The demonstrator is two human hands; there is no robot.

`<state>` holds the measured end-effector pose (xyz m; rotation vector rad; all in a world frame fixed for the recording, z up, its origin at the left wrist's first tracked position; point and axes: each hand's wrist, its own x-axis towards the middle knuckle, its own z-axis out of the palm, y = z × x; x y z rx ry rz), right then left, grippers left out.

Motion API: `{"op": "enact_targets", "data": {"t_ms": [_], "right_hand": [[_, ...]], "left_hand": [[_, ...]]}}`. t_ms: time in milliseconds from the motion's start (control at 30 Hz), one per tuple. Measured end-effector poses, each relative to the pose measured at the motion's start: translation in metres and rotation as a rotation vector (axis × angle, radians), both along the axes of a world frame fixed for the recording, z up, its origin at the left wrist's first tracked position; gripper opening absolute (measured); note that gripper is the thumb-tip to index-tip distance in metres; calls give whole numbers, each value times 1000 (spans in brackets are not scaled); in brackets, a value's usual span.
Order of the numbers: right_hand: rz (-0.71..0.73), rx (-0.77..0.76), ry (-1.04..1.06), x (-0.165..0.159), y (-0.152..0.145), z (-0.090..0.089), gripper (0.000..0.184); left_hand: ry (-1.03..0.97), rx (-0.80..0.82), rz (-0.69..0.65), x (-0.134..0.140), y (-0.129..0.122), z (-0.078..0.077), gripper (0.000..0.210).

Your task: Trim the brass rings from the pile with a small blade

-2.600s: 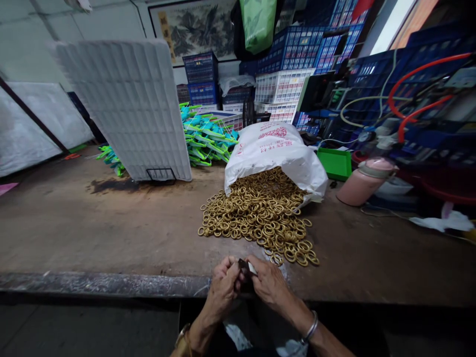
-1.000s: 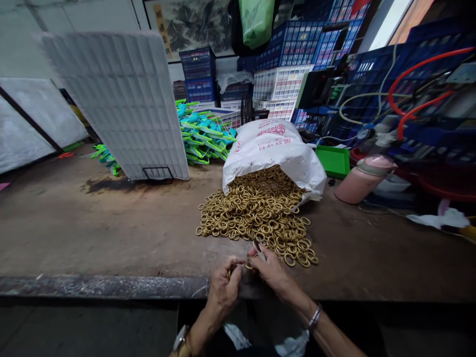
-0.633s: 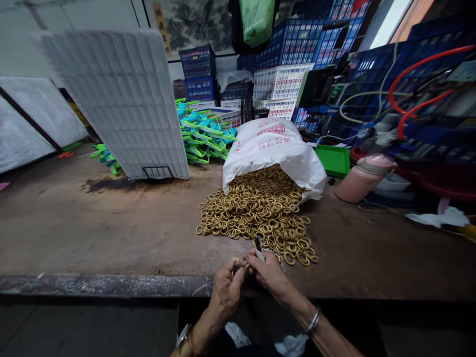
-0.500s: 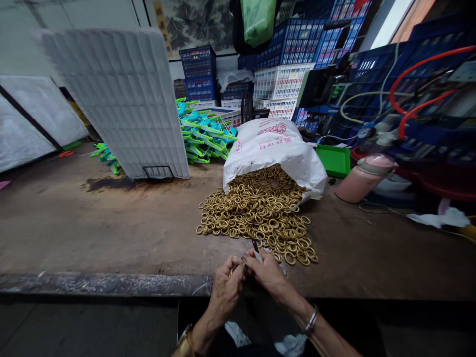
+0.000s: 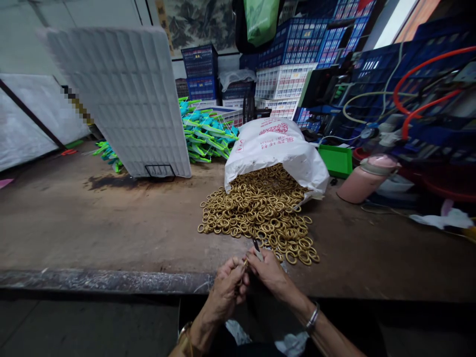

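Observation:
At the table's front edge, my left hand (image 5: 227, 283) is closed, its thumb and forefinger pinching a brass-coloured ring (image 5: 245, 264) seen edge-on. My right hand (image 5: 270, 271) touches the same spot with its fingertips. It is closed around a slim knife-like tool (image 5: 256, 246), whose dark tip points up and away; the rest is hidden in the fingers. Just beyond both hands spreads a heap of brass-coloured rings (image 5: 256, 213). They spill from the mouth of a white woven sack (image 5: 267, 141) with red print, lying on its side.
A tall white ribbed panel (image 5: 122, 99) stands on the brown table (image 5: 111, 228) at left. Green and blue plastic pieces (image 5: 206, 131) are piled behind it. At right are a green tray (image 5: 336, 161), a pink bottle (image 5: 366, 178) and orange hoses (image 5: 403, 109). Stacked crates (image 5: 286, 82) line the back.
My left hand has turned slightly, and the ring between its fingertips shows more clearly. My right hand keeps its hold on the tool. The view has shifted a little.

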<state>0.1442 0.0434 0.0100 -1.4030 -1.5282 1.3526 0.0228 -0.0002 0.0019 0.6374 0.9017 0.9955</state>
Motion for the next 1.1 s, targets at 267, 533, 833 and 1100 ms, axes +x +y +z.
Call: {"op": "enact_targets", "data": {"t_ms": [267, 533, 833, 1100], "right_hand": [[24, 294, -356, 12, 3, -2, 20], [256, 410, -720, 16, -14, -14, 29], [235, 483, -790, 17, -20, -25, 35], [173, 348, -956, 19, -8, -13, 28]], "left_hand": [[-9, 42, 41, 0, 2, 4, 37], [26, 96, 32, -2, 5, 5, 38], [71, 86, 44, 0, 4, 4, 37], [100, 94, -37, -3, -10, 7, 33]]}}
